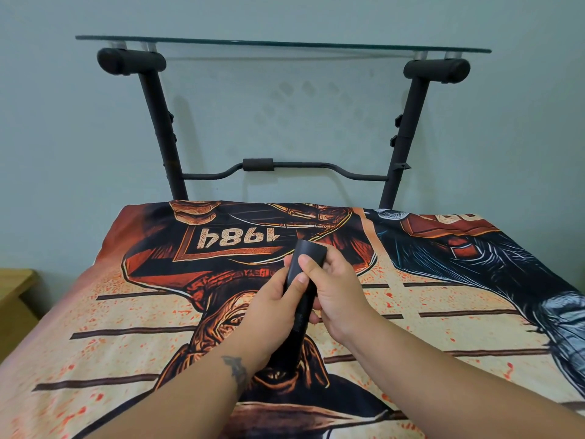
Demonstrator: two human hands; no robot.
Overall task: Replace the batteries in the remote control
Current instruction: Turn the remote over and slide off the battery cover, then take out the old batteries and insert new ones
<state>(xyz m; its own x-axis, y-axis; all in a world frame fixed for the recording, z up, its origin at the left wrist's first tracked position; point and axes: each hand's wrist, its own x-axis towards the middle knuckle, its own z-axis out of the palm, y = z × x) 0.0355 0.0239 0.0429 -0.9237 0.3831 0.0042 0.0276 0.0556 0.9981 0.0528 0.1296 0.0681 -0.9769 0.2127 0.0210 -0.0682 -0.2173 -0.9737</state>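
A long black remote control (300,299) is held above the bed, its plain back side up and its far end pointing away from me. My left hand (269,308) grips its left side, thumb pressed on the back near the middle. My right hand (332,289) wraps the right side and far end, its thumb also lying on the back panel. The two thumbs almost meet. The back cover looks in place. No batteries show.
A bed with a printed orange and black cover (133,327) fills the lower view. A glass-topped stand (278,44) on black metal legs stands behind it against a pale wall. A wooden bedside table (15,289) sits at the left edge.
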